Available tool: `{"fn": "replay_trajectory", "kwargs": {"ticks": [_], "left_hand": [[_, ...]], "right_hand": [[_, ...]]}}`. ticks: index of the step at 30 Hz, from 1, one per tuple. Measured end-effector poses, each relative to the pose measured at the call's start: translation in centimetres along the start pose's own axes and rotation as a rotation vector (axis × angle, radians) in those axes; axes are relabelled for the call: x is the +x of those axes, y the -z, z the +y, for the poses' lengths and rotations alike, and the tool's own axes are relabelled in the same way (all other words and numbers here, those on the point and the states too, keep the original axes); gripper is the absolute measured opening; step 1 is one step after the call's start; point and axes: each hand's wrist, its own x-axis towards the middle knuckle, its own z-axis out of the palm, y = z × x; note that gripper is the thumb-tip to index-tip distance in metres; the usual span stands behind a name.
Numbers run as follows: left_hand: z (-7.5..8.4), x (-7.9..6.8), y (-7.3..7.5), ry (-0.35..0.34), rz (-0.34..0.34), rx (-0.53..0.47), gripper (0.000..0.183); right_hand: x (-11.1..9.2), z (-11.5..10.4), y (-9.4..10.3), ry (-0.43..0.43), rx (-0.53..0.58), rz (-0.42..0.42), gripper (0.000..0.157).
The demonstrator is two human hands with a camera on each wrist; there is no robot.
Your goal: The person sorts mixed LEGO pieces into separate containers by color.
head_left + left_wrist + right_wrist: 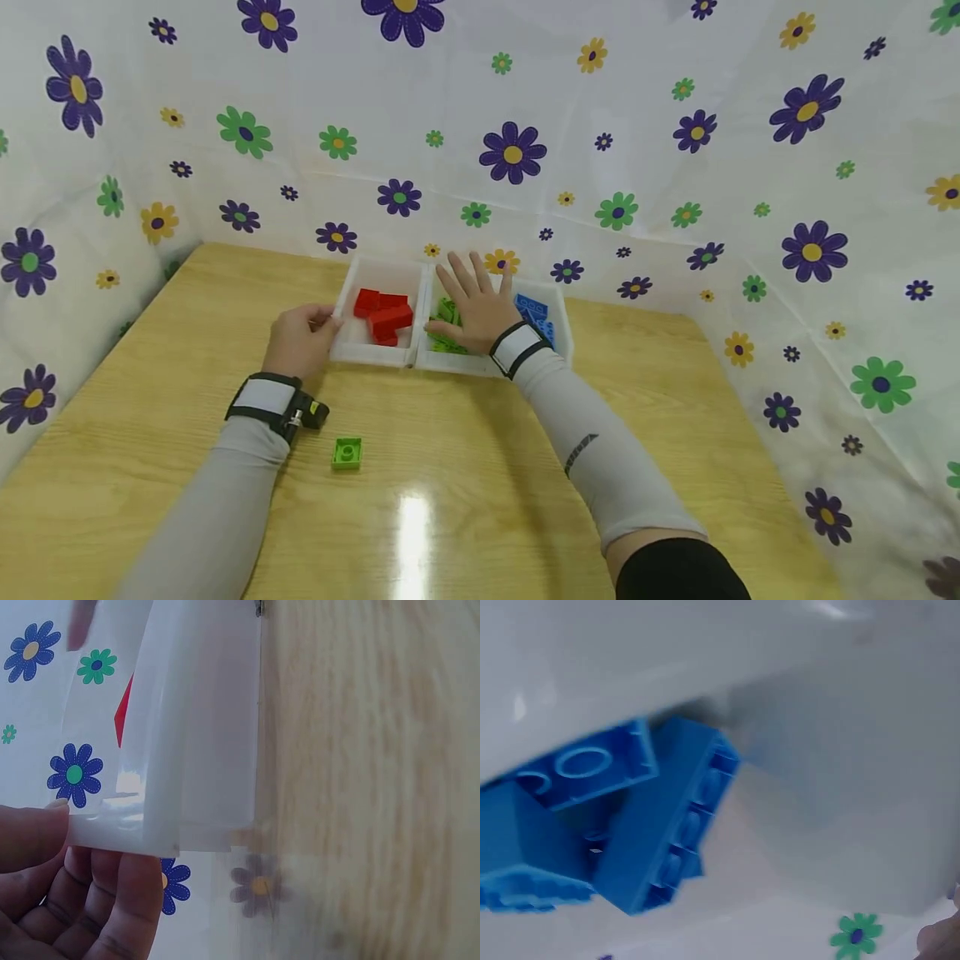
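Observation:
My left hand [300, 340] pinches the left rim of a white plastic box [371, 353]. In the left wrist view, the thumb lies over the rim of this box [161, 750] and the fingers curl below it. Red bricks [392, 319] lie inside. My right hand [480, 312] is spread with straight fingers above the adjoining white box, over green bricks [447, 317] that it partly hides; whether it touches them I cannot tell. Blue bricks [534, 310] lie to the right of that hand, partly covered by the wrist. The right wrist view shows blue bricks [667, 814] close up.
A single green brick [347, 453] lies on the wooden table [465, 483], nearer to me, with its hollow side up. Behind the boxes and at both sides hangs a white flowered cloth [450, 100].

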Motion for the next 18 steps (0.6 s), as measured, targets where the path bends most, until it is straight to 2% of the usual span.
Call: {"fn": "replay_trajectory", "kwargs": {"ticks": [3, 5, 9, 11, 14, 18], "left_hand": [[0.0, -0.1, 0.1, 0.007, -0.008, 0.0, 0.036], [0.2, 0.1, 0.4, -0.005, -0.008, 0.012, 0.036], [-0.1, 0.6, 0.6, -0.037, -0.005, 0.034, 0.036], [-0.3, 0.7, 0.4, -0.043, 0.0, 0.038, 0.036], [-0.2, 0.6, 0.1, -0.024, 0.002, 0.034, 0.036], [0.0, 0.3, -0.1, -0.002, -0.006, 0.036, 0.036]], "right_hand": [[-1.3, -2.4, 1.2, 0.104, 0.024, 0.041, 0.103], [-2.3, -4.8, 2.0, 0.234, 0.048, 0.038, 0.102], [-4.6, -10.3, 1.8, 0.535, 0.049, -0.067, 0.091], [-5.8, -12.5, 1.3, 0.636, 0.016, -0.137, 0.085], [-7.2, -14.4, 0.6, 0.7, 0.0, -0.218, 0.078], [-8.5, -14.6, 0.1, 0.721, 0.041, -0.23, 0.073]]}}
